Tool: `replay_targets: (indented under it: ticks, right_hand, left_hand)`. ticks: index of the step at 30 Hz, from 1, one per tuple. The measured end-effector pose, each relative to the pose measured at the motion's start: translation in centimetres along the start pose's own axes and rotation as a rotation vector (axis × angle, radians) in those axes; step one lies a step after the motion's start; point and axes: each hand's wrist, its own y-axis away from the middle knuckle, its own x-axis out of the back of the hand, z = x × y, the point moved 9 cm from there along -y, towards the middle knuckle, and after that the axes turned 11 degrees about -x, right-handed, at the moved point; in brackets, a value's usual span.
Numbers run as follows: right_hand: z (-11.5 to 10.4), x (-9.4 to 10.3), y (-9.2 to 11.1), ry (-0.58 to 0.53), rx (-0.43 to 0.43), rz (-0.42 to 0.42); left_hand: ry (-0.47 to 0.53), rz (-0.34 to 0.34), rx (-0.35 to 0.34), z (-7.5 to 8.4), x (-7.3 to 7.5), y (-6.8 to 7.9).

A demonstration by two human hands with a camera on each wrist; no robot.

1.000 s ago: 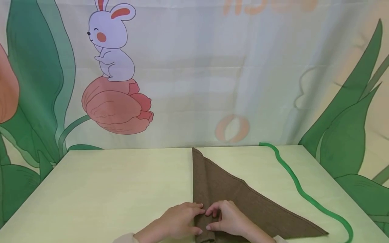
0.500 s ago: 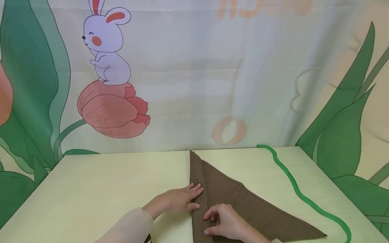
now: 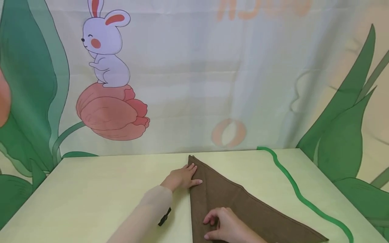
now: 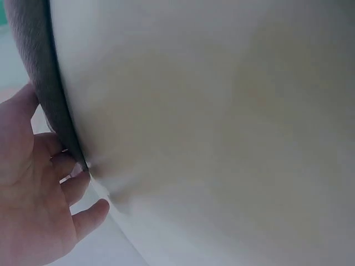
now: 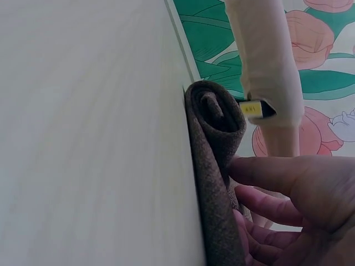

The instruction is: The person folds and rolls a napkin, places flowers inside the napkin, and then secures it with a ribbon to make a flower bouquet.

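Note:
A brown cloth (image 3: 246, 209) lies on the table as a triangle, its left side rolled into a flat band. My left hand (image 3: 182, 177) rests on this band near the far corner, fingers stretched and thumb apart. In the left wrist view its fingers reach over the dark cloth edge (image 4: 47, 83). Nearer to me, my right hand (image 3: 226, 224) has loosely curled fingers, with thumb and index fingertips apart along the inner side of the band. The right wrist view shows the roll's spiral end (image 5: 216, 113), and the right thumb (image 5: 266, 170) and fingers touching its side.
A wavy green strip (image 3: 299, 194) runs down the right side of the pale table (image 3: 115, 192). Behind the table's far edge hangs a curtain (image 3: 182, 84) printed with a rabbit, flowers and leaves. A black band (image 3: 164, 217) shows under the left sleeve.
My left hand has slid away from me along the rolled band, from beside my right hand to near the far corner. My right hand stays by the near part of the roll.

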Motion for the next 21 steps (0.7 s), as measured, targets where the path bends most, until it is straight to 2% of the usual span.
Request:
replay_targets:
  ticks: [6,10,12,16,18,21]
  right_hand:
    - [0.2,0.2,0.0,0.0,-0.021,0.001]
    - [0.0,0.0,0.0,-0.013,-0.005,-0.005]
    - [-0.1,0.1,0.1,-0.007,0.008,0.004]
    - [-0.2,0.2,0.3,-0.024,0.027,0.012]
    - [-0.2,0.2,0.3,-0.033,0.034,0.013]
    - [-0.4,0.0,0.2,-0.035,0.045,0.002]
  left_hand:
    - [0.001,0.062,0.027,-1.1,1.1,-1.8]
    - [0.008,0.136,0.019,-1.5,2.0,-1.0]
    - [0.032,0.187,0.012,-1.3,2.4,0.1]
    - [0.124,0.266,-0.03,0.1,2.4,3.4]
    - [0.176,0.27,-0.077,1.2,1.8,5.4]
    - [0.281,0.212,-0.176,3.4,0.3,8.6]
